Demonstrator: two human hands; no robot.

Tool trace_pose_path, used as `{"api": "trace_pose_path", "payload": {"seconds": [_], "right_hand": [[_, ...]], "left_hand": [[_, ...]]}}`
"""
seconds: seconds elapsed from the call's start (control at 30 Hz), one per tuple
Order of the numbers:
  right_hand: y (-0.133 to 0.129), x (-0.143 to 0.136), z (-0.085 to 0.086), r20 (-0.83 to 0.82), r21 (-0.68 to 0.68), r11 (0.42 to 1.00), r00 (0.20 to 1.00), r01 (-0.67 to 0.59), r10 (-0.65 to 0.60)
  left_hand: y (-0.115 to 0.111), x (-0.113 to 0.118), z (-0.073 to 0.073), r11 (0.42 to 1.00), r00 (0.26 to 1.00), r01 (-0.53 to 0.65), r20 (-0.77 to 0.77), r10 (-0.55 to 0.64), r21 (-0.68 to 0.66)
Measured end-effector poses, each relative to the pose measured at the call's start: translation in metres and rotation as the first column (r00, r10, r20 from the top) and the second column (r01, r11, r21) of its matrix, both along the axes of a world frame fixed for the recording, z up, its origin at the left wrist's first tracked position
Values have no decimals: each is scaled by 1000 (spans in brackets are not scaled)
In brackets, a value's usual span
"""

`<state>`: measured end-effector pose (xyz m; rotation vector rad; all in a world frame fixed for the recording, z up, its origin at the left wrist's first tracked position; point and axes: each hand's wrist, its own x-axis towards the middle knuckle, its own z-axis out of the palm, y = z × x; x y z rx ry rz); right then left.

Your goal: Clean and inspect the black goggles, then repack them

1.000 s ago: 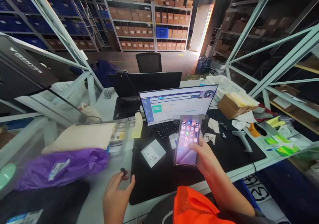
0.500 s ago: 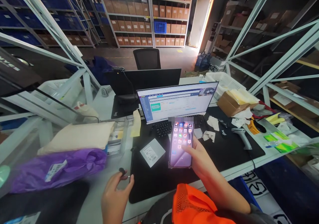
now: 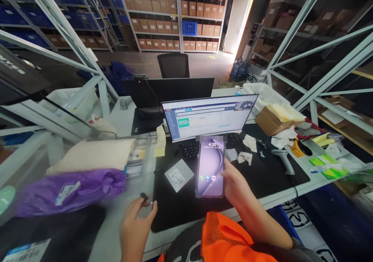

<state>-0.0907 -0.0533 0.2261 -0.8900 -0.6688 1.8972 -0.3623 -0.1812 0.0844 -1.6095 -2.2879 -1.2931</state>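
Note:
My right hand (image 3: 234, 181) is closed around a smartphone (image 3: 210, 172), held upright above the black desk mat (image 3: 175, 211). Its lit screen shows 4:20 on a purple background with a few icons low down. My left hand (image 3: 136, 225) hovers over the left edge of the mat, fingers curled. At its fingertips is a small black thing (image 3: 143, 196) that I cannot identify. Between the hands, a flat white packet with a printed label (image 3: 179, 175) lies on the mat. Part of the keyboard (image 3: 190, 149) is hidden behind the phone.
A lit monitor (image 3: 210, 116) stands behind the keyboard. On the right are a barcode scanner (image 3: 284, 161), crumpled paper (image 3: 245, 158) and a cardboard box (image 3: 272, 121). A purple bag (image 3: 96, 186) and a cream package (image 3: 93, 157) lie left. White metal bars flank the desk.
The phone's screen has gone from a grid of app icons to a display with the time, and the right thumb has shifted towards the phone's edge. The left hand has hardly moved.

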Motion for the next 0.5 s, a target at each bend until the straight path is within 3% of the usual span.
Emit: {"api": "trace_pose_path", "payload": {"seconds": [0.27,0.5], "right_hand": [[-2,3,-3,83,70,997,996,-25,19],[-6,7,-4,113,50,996,991,-73,67]], "left_hand": [[-1,-1,-2,1000,1000,7,-17,-6,12],[0,11,16,999,999,14,-38,-13,34]]}}
